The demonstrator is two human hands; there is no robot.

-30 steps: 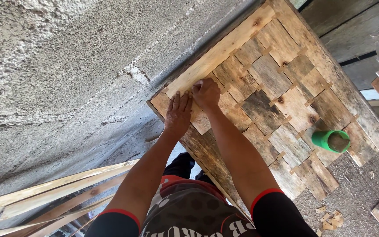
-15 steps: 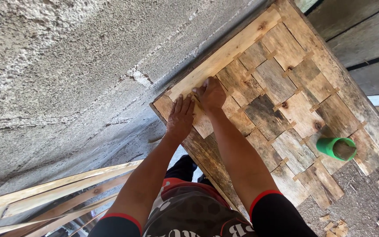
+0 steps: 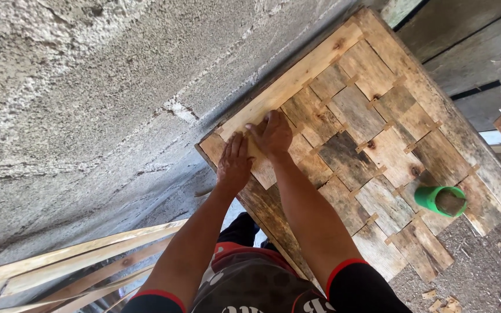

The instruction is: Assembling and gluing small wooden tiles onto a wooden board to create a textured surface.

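Left hand (image 3: pixel 234 163) and right hand (image 3: pixel 273 134) press a wood tile (image 3: pixel 265 168) flat

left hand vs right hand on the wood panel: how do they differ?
The left hand lies flat with fingers spread, near the panel's corner; the right hand is curled, further in beside the long edge board. The left sits nearer the person. Both press the same pale wood tile.
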